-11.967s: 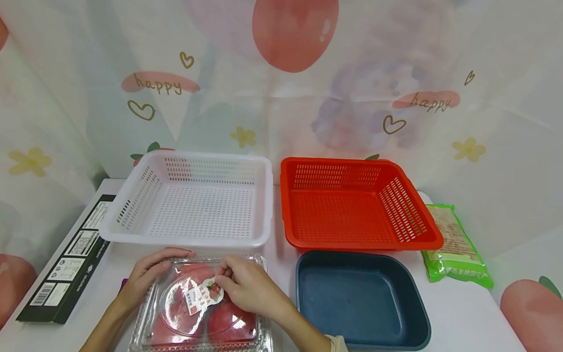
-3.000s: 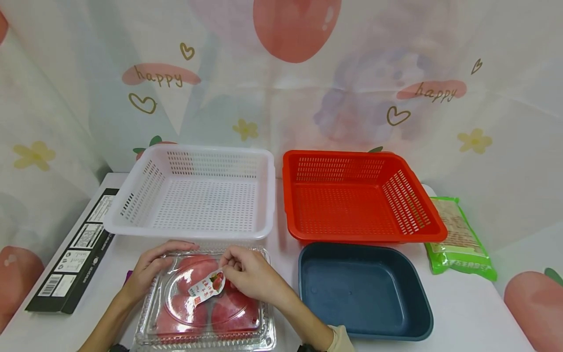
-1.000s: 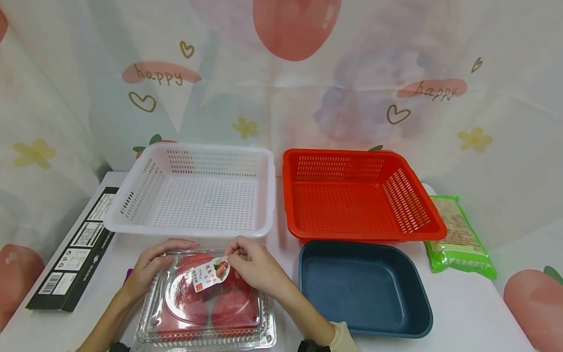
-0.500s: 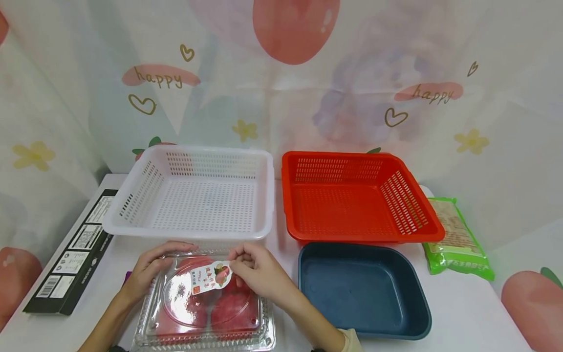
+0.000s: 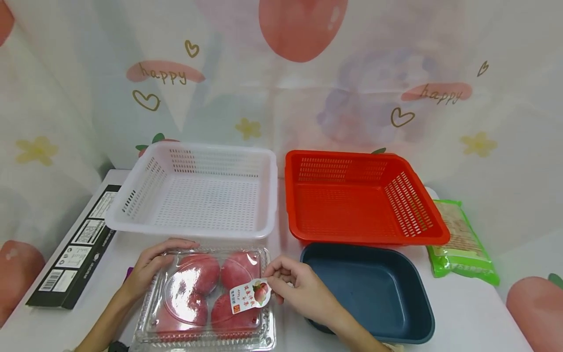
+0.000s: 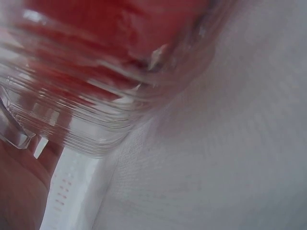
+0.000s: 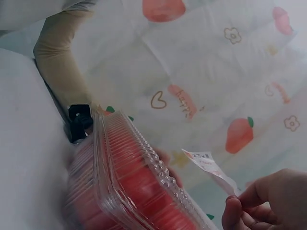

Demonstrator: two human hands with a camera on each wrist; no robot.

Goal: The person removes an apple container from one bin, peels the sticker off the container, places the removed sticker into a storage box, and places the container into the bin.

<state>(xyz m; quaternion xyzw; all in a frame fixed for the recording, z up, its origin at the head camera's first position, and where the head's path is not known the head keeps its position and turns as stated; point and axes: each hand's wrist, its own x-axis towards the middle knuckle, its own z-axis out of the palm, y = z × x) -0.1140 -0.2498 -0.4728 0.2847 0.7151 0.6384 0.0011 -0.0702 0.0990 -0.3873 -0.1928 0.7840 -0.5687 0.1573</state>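
A clear plastic clamshell box (image 5: 151, 298) holds several red apples (image 5: 235, 313), seen through its lid. My left hand (image 5: 147, 269) grips the box at its back left corner, with fingers along the back edge and the thumb over the lid. In the left wrist view, part of that hand (image 6: 24, 187) shows beside the ribbed plastic wall. Between thumb and index finger my right hand (image 5: 303, 288) pinches a white label sticker (image 5: 247, 297) with an apple picture on it. The right wrist view shows the sticker (image 7: 211, 166) curling in the air, apart from the lid.
Behind the box stands a white perforated basket (image 5: 189, 230), and to its right a red one (image 5: 369, 239). A dark blue tub (image 5: 374, 293) is near my right forearm. At left lies a black box (image 5: 72, 254); at right, a green-edged bag (image 5: 462, 244).
Earlier the sticker lay on the lid, its right end pinched and lifting. It has come free and moved right with my right hand. My left hand keeps its place on the box.
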